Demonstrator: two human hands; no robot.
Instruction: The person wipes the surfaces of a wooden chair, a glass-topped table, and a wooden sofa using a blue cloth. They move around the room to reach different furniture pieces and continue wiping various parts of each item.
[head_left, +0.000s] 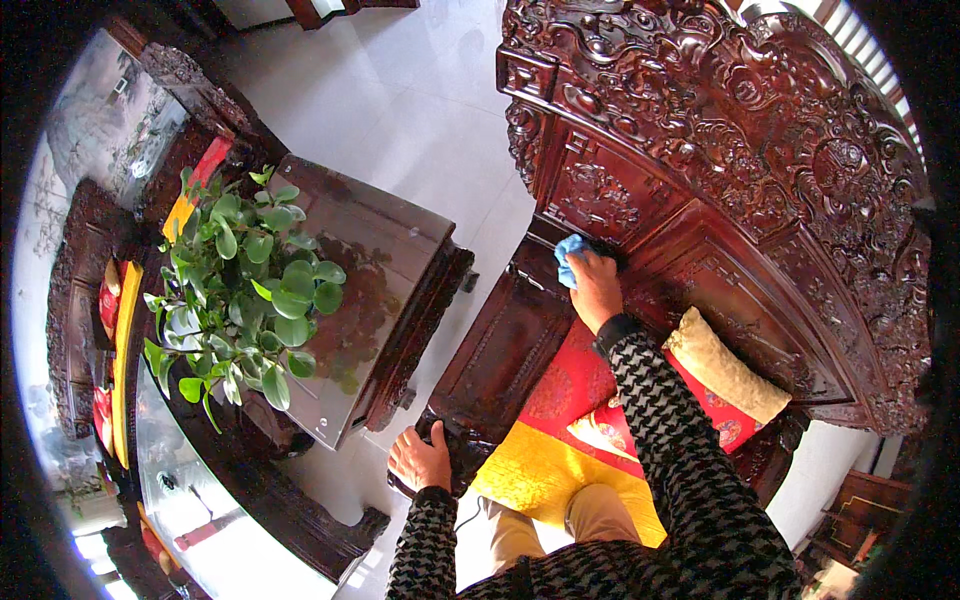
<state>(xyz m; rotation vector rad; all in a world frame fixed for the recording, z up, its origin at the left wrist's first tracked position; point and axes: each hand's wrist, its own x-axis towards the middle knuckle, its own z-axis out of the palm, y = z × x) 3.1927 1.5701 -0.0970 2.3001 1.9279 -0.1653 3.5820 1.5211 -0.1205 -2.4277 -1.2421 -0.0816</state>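
Observation:
My right hand (596, 291) grips a crumpled blue cloth (571, 259) against the dark carved wooden chair, where its armrest meets the backrest (592, 184). The front end of the same armrest (499, 349) is under my left hand (421, 459), which rests on it with the thumb apart and no object visible in it. Between my arms lies a red and yellow seat cushion (559, 465). A beige bolster (724, 367) and a red patterned pillow (701, 405) lean on the backrest, right of my right forearm.
Left of the chair stands a glass-topped wooden side table (360, 225), a leafy green potted plant (255, 285) beside and over it. A long glass-topped table (217, 510) curves along the lower left. Pale tiled floor (390, 82) shows beyond the side table.

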